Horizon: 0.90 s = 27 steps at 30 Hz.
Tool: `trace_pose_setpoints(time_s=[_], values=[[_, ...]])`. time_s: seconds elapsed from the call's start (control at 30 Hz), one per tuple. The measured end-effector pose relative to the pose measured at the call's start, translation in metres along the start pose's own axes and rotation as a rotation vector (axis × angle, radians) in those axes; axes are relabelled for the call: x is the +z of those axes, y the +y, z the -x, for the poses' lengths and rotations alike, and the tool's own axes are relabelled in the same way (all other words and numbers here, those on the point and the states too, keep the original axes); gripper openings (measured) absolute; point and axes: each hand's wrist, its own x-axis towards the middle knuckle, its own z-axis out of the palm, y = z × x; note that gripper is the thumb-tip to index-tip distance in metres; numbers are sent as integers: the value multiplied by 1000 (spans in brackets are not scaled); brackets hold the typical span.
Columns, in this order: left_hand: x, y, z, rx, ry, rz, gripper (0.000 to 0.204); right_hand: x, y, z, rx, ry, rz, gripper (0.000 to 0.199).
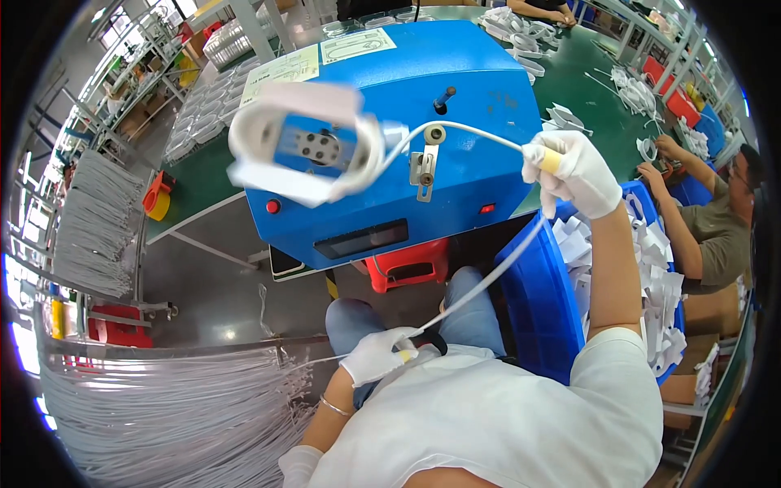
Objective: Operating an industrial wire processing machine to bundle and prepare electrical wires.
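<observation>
White cable (490,281) runs from the left hand (377,356), beside the lap, up to the right hand (576,172) and on to the blurred winder (319,148). Gloved fingers of the 2 hands are closed on it. The right hand is by the blue machine's (468,183) right edge, near the bin's (533,297) rim; a gap parts the lap from the machine's lower edge.
</observation>
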Motion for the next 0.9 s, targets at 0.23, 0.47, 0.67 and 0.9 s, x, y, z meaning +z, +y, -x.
trace_pose_setpoints(time_s=[0.23,0.47,0.67,0.9], values=[[1,21,-11,16,-22,-63,47,33,-9,1,2,-45,-114,33],[-25,57,6,173,210,-226,56,68,-15,6,62,-37,-274,36],[-46,70,34,265,127,-369,48,83,-17,7,-4,87,-323,36],[-94,68,95,84,-45,-562,36,59,-13,11,-179,357,124,29]])
